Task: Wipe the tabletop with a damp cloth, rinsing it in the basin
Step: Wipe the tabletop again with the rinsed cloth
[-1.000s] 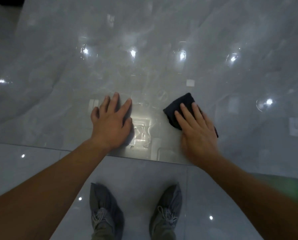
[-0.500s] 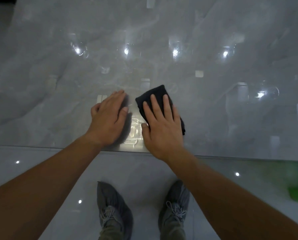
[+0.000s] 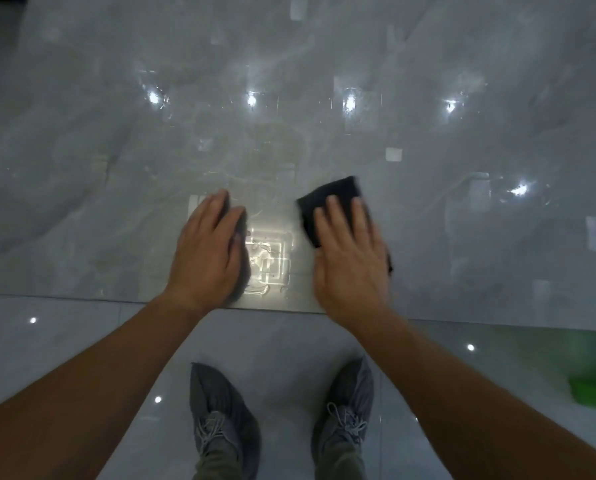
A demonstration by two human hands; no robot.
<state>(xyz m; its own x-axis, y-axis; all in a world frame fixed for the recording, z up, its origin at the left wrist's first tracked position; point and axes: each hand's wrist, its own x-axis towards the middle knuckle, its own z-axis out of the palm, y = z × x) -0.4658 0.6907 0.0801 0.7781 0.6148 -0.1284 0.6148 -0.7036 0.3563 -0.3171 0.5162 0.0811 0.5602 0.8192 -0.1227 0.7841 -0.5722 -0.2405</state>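
Wiping stroke: you have the cloth (image 3: 327,206) pinned flat under your right hand (image 3: 352,258), near the table's front edge and just right of your midline.
Cloth position: it lies on the table (image 3: 462,237), partly under your right palm and fingers, with its far corner sticking out ahead of the fingertips and a sliver showing past the little-finger side.
Cloth long axis: it runs roughly away from you, tilted a little to your left at the far end; judge that loosely, as most of it is covered.
Right hand: flat, fingers spread on top of the cloth, pressing down, not gripping around it.
Left hand: your left hand (image 3: 208,247) lies palm down on bare table, fingers together, holding nothing, apart from the cloth, with a bright wet patch (image 3: 268,258) between the two hands.
Nearer hand: the right, already on the cloth; the left only braces you.
Key relation: unwiped table probably stretches ahead and to both sides, so the next sweep likely carries the cloth outward from this spot.
Basin: not clearly in view; a green shape (image 3: 594,379) at the lower right is blurred and cut off, so you cannot tell what it is.
Hard to read: the cloth's edge is blurred, and glare hides which parts of the table are wet.
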